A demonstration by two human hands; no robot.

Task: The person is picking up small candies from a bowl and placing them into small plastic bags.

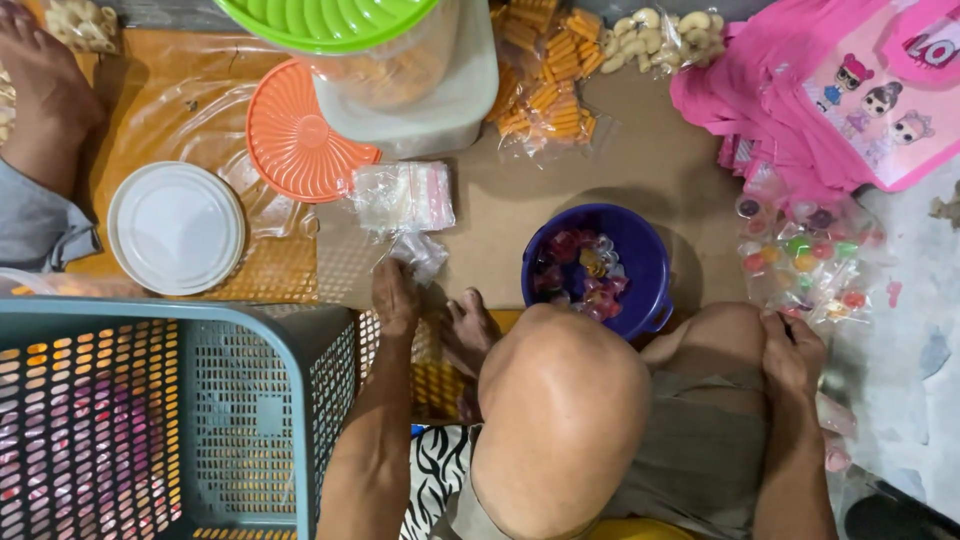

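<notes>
Head view, looking down; places are reckoned from the blue bowl (640, 250), which sits on the brown floor mat (640, 160) and is partly filled with small wrapped sweets.

Left hand (395, 295): seen left of the bowl, fingertips pinched on a crumpled clear bag (422, 252). The bag is lifted off the mat, just below a stack of flat clear bags (405, 195) lying up and to the left of the bowl.

Right hand (793, 350): seen right of the bowl and lower, curled at the far side of the raised knee (560, 400). Whether anything is gripped cannot be told. A clear packet of coloured sweets (810, 265) lies just above it.

Step in hand, as judged: one bag is being taken from the stack and worked open. The film looks thin and clingy, so a light fingertip pinch and a second hand at the mouth would be called for.

Further left of the bowl: an orange lid (295, 140), a white lid (175, 228) and a grey-blue mesh basket (250, 400). Above the bowl: a green-lidded tub (330, 20) and packets of orange snacks (550, 90). Pink printed bags (780, 110) are piled up and to the right.
</notes>
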